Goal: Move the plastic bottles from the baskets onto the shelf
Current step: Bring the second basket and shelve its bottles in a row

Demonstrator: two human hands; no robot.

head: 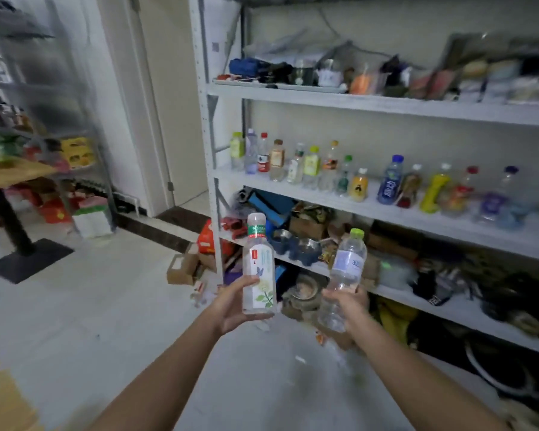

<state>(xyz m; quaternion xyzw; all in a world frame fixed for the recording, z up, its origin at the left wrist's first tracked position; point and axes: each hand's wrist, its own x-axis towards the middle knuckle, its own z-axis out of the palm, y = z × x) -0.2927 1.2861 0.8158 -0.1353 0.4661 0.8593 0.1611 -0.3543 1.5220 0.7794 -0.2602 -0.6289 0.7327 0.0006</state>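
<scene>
The clear plastic bottle with the white cap (258, 269) wears a green-and-red neck band and a white label printed with green leaves and a blue butterfly, the clear plastic bottle with the lime-green cap (346, 269) a pale lilac label, and the tall metal shelf (386, 107) is white.

A white metal shelf (386, 107) fills the view from 12 to 3 o'clock. Its top board carries a jumble of bags, jars and cloths, its middle board (293, 194) a loose row of upright bottles (389, 181) running from 12 toward 3 o'clock, and its lower boards metal bowls (308, 245), boxes and dark clutter. The pale floor (106, 306) bears cardboard boxes (181, 269) at the shelf's foot near the centre, and at 9 o'clock a wooden table (10, 175) on a black base (28, 259).
</scene>
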